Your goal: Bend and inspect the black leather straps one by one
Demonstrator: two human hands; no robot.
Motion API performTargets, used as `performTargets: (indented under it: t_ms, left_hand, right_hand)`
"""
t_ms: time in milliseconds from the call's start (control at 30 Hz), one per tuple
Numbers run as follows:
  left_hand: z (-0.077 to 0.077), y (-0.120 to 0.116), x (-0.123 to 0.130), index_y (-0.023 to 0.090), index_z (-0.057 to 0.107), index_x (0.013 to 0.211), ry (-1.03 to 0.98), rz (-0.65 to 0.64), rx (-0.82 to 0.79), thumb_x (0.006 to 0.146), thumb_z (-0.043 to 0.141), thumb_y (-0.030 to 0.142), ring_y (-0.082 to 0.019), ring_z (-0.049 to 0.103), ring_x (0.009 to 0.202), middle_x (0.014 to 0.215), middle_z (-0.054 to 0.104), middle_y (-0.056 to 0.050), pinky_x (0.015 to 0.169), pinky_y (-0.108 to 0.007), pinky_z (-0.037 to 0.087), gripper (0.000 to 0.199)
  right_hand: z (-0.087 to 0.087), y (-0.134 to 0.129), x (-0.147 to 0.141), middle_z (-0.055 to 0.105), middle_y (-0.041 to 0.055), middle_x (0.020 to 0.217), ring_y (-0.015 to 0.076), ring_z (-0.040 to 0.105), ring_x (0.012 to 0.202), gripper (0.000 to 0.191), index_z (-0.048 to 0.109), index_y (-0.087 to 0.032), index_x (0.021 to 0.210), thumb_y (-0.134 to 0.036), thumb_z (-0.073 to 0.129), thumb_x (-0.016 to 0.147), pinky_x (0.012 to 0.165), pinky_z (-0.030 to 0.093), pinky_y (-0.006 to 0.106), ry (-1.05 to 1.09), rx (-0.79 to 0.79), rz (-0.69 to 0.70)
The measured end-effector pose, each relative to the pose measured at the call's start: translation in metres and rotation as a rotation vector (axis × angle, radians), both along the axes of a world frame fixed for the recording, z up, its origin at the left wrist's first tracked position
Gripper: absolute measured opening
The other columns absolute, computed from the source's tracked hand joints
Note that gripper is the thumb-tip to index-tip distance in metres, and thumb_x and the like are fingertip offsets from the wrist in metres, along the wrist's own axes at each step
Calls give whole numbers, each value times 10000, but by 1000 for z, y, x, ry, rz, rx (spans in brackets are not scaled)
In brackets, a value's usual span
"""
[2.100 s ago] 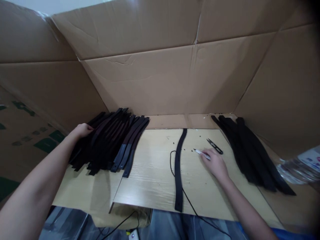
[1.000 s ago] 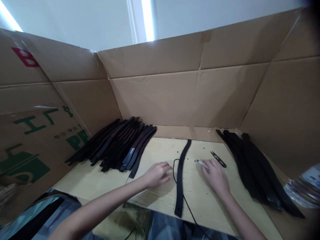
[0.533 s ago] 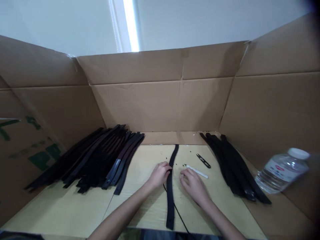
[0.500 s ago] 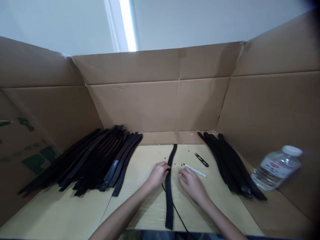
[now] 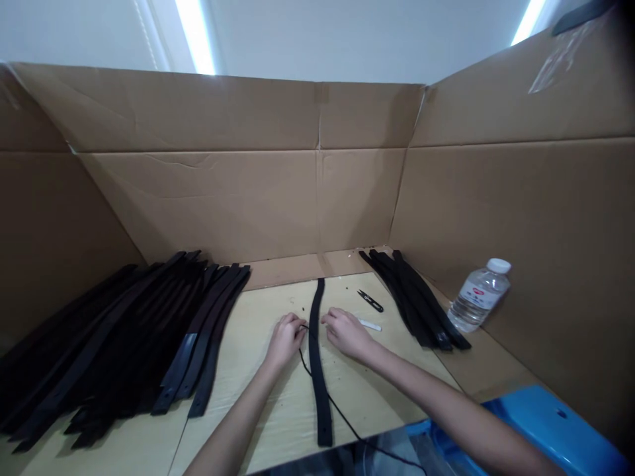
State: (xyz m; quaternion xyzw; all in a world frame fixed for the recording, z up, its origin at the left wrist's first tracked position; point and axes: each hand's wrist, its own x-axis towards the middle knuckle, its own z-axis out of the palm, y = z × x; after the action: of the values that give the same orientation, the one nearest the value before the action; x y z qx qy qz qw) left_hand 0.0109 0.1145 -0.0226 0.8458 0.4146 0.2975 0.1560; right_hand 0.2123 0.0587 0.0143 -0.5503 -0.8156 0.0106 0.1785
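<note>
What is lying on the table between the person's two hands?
In the head view, a single black strap lies lengthwise between the left hand and the right hand, with a thin black thread beside it near the left fingers.

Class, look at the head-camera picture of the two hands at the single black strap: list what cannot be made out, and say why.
- Whether the left hand pinches the thin black thread: too small, fingertips hide it.
- The white marker: the right hand covers its near end.
- The left pile of straps: cut off by the left edge.
- The bottle label: too small to read.
- The single strap hole count: too dark.
</note>
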Motion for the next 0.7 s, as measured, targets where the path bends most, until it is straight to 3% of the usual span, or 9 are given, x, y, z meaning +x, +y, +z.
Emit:
performTargets:
  t_ms: [200, 433, 533, 700]
  left_hand:
    - [3, 0, 1, 184, 653, 757, -137, -39, -55, 819, 523, 120, -226, 556, 837, 842, 599, -76, 792, -345, 424, 158]
    - [3, 5, -2, 198, 565, 746, -643, 58, -326, 820, 564, 251, -190, 544, 705, 713, 576, -16, 694, -288, 411, 90]
    - [3, 6, -1, 193, 533, 751, -962, 94, -511, 775, 635, 309, -149, 547, 654, 664, 566, 11, 658, -251, 425, 156]
    - [7, 7, -1, 190, 464, 752, -1186, 95, -740, 696, 706, 354, -104, 522, 533, 600, 518, 37, 570, -244, 460, 298]
  right_hand:
    - [10, 17, -11, 604, 92, 1007, 214, 562, 930, 249, 643, -179, 1041, -78, 500, 865, 826, 437, 327, -177, 25, 196]
    - [18, 36, -11, 577, 132, 1100, 241, 547, 1018, 359, 585, -138, 1122, 7, 535, 796, 832, 442, 350, -317, 68, 381]
    - [19, 39, -9, 581, 131, 1126, 248, 536, 1051, 354, 578, -148, 1142, -33, 563, 807, 827, 441, 351, -360, 83, 469]
    - [14, 38, -12, 590, 64, 1202, 187, 514, 1109, 254, 599, -229, 1096, -121, 568, 869, 854, 423, 306, -439, 100, 677]
